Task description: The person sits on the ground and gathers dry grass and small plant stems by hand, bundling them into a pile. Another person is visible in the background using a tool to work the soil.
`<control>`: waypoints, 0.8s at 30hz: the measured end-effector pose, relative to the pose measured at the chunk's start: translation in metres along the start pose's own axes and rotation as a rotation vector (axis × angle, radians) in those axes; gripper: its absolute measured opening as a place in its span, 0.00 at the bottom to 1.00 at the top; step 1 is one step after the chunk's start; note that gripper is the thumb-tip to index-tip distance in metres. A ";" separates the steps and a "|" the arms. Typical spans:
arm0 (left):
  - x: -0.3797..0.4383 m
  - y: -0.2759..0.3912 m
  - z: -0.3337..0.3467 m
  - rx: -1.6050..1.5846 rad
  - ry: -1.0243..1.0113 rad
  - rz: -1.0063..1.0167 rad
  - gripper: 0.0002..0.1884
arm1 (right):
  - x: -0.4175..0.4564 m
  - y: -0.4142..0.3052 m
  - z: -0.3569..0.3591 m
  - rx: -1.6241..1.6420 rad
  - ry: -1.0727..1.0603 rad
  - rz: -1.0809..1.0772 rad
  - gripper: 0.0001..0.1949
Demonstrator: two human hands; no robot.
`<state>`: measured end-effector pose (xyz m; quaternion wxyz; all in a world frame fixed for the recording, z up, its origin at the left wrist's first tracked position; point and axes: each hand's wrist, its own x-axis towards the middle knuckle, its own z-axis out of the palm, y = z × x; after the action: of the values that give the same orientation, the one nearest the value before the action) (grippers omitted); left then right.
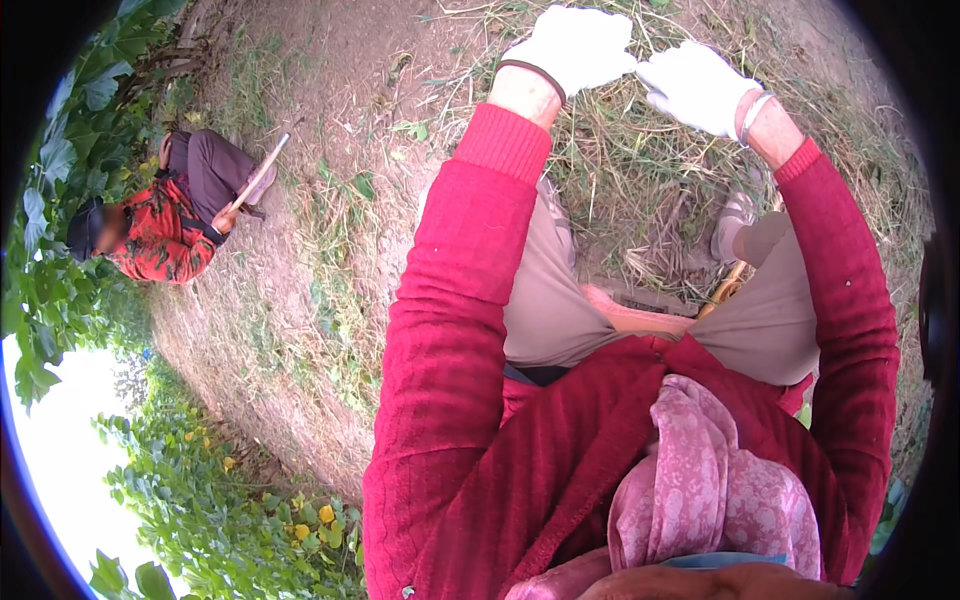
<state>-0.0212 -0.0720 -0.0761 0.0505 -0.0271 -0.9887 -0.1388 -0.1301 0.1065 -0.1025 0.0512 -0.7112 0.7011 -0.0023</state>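
A white glove covers my left hand point(574, 51), at the top of the head view, with a dark band at its wrist. My right hand point(697, 88), gloved in white too, with a pale bangle, is just to the right, its fingertips close to or touching those of the left. Bright glare washes out both gloves, so their fingers and anything between them cannot be made out. Cut grass and dry stalks point(637, 157) lie on the soil beneath. Below the grass, between my feet, is a worn wooden piece point(645, 296), with a yellowish wooden handle point(726, 289) beside it.
Another person point(169, 232) in a red patterned top sits on the ground at the left, holding a pale stick point(260, 172). Leafy green plants point(225, 502) line the left edge. Bare soil point(322, 82) with scattered grass lies between us. My shoe point(731, 225) rests beside the grass.
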 end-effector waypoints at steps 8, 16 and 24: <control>-0.004 0.000 -0.004 -0.004 -0.011 0.005 0.16 | 0.002 -0.004 0.001 0.003 0.011 -0.015 0.12; -0.003 -0.001 -0.001 0.005 0.012 0.035 0.15 | 0.003 -0.005 0.001 -0.013 -0.034 -0.012 0.11; -0.003 0.001 0.002 0.022 0.014 0.006 0.14 | 0.002 -0.006 0.004 -0.026 0.003 -0.032 0.11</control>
<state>-0.0182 -0.0711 -0.0781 0.0581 -0.0286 -0.9897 -0.1278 -0.1236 0.1046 -0.1061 0.0410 -0.7230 0.6897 0.0051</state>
